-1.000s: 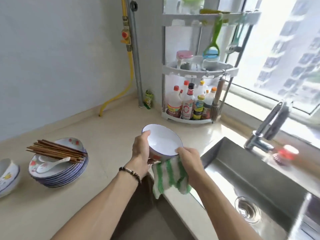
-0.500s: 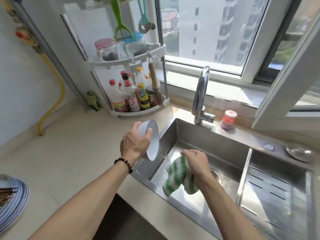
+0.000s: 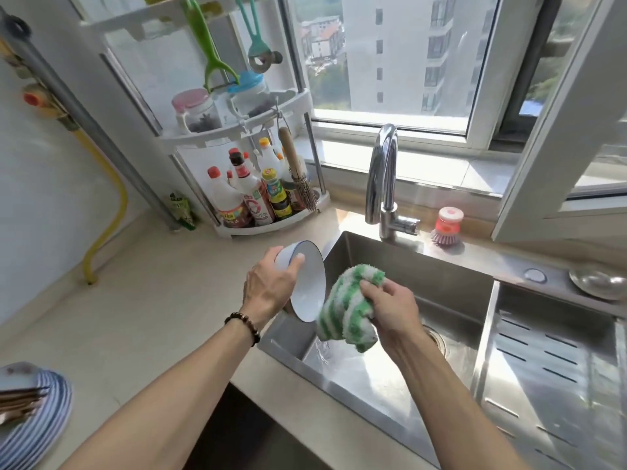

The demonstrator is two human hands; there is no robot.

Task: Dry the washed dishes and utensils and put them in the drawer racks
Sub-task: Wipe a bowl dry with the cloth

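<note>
My left hand grips a white bowl with a blue rim, tipped on its side over the left edge of the steel sink, its opening turned to the right. My right hand holds a bunched green and white striped cloth right against the bowl's rim. A little water shows on the sink floor beneath them. A stack of blue-striped plates with brown chopsticks on top sits at the lower left edge of the counter.
A corner rack with sauce bottles stands at the back of the counter. The tap and a red dish brush are behind the sink. A slotted drain section lies to the right, with a metal lid on its ledge.
My view swung right from the counter to the sink. The bowl went from upright to tipped on its side over the sink. The cloth rose from low in the sink to the bowl's rim.
</note>
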